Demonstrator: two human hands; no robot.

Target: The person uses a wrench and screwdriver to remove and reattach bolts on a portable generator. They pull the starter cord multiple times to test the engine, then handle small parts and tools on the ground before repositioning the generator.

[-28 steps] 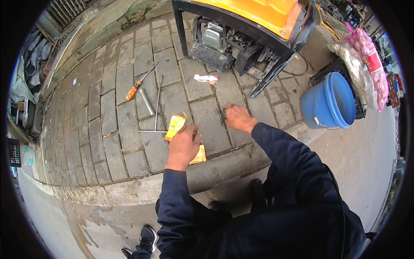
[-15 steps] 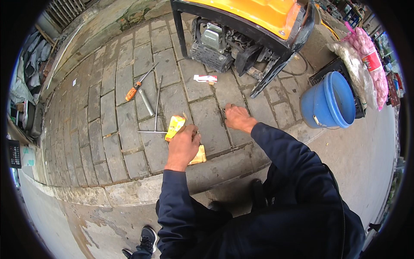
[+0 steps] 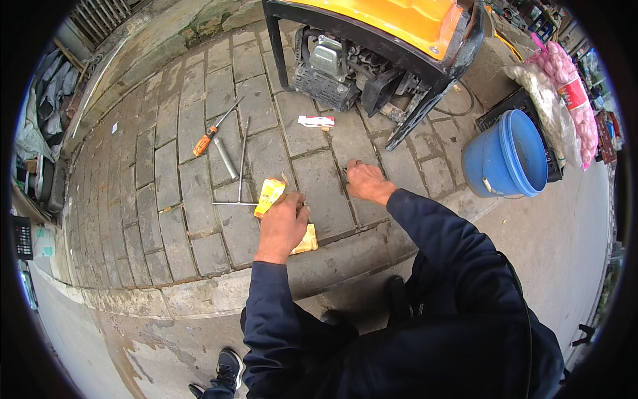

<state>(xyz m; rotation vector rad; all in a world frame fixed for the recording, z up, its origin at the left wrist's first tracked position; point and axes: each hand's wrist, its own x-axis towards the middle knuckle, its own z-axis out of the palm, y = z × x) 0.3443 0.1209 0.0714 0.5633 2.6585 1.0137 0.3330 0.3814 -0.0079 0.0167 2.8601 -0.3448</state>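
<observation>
My left hand [image 3: 284, 223] is closed over a yellow packet [image 3: 270, 193], low over the paving. On the other side of the hand shows another golden-yellow piece [image 3: 307, 241]; I cannot tell whether both are one packet. My right hand [image 3: 367, 181] is curled close to the paving. A small dark bit shows at its fingertips, too small to name. Beside the packet lies a T-handled metal wrench [image 3: 243, 159], its crossbar near the left hand. Farther left are a metal tube [image 3: 226, 158] and an orange-handled screwdriver [image 3: 206, 141].
A generator with a black frame and orange top [image 3: 372, 73] stands ahead. A small red-and-white box [image 3: 316, 121] lies before it. At right are a blue bucket [image 3: 495, 159], a black crate [image 3: 525, 110] and a pink net bag [image 3: 571, 93]. The kerb [image 3: 219, 292] runs below my hands.
</observation>
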